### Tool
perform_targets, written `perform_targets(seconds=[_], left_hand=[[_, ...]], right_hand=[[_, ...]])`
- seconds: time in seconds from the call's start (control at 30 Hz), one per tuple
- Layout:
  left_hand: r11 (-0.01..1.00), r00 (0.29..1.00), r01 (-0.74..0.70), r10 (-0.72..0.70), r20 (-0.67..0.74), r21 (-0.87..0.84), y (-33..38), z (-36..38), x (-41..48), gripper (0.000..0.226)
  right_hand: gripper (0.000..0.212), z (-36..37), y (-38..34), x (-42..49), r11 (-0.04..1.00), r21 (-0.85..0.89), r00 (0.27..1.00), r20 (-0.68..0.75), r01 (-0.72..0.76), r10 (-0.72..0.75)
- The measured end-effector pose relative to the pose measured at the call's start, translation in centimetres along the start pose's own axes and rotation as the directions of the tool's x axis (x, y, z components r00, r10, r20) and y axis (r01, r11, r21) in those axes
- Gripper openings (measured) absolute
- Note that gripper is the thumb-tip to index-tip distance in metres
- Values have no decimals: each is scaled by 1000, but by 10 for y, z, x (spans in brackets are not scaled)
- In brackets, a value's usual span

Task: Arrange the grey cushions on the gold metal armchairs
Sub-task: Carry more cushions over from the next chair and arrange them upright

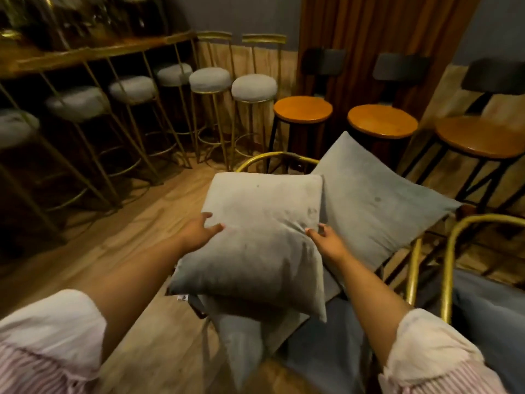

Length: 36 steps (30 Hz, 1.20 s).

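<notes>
Head view: both hands on the near grey cushion point(255, 240); left hand point(200, 230) against its left edge, fingers spread and pressed to the fabric; right hand point(326, 240) at its right edge, fingertips pinching a fold so the cloth puckers there; cushion lies tilted over the gold metal armchair point(272, 159), its far corners near the curved back rail, its near corner hanging over the front; second grey cushion point(375, 200) just beside it on the right, touching and partly tucked under it, propped at an angle with one corner up; another grey cushion point(241, 345) sits lower, under the held one; second gold armchair point(454, 251) at right edge, frame only partly visible; grey-topped gold stools point(252, 86) and wooden-seat stools point(302, 109) line the wall behind; wooden floor point(136, 245); rolled striped sleeves point(51, 331) on both arms.
</notes>
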State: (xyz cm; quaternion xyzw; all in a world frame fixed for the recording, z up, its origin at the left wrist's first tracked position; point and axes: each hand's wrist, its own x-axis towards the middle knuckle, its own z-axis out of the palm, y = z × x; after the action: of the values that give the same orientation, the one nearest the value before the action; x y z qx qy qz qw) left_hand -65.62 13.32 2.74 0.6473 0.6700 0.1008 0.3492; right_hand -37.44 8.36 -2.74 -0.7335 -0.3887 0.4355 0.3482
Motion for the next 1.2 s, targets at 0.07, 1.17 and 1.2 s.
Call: perform_targets(seconds=[0.07,1.17,1.2], left_hand=[[994,998,63,-64,-6,-84,-12,-7,33,63],[789,992,120,-66,111,-603,-22,-23,85,127],[794,990,116,-42,137,-596,-10,-25,76,128]], right_hand=[[70,13,-7,24,999,-12,999,-37,-37,36],[83,-31,-16,4,910,405,958,-284,93,29],[86,-43,-15,-13,906,410,951,-308,104,30]])
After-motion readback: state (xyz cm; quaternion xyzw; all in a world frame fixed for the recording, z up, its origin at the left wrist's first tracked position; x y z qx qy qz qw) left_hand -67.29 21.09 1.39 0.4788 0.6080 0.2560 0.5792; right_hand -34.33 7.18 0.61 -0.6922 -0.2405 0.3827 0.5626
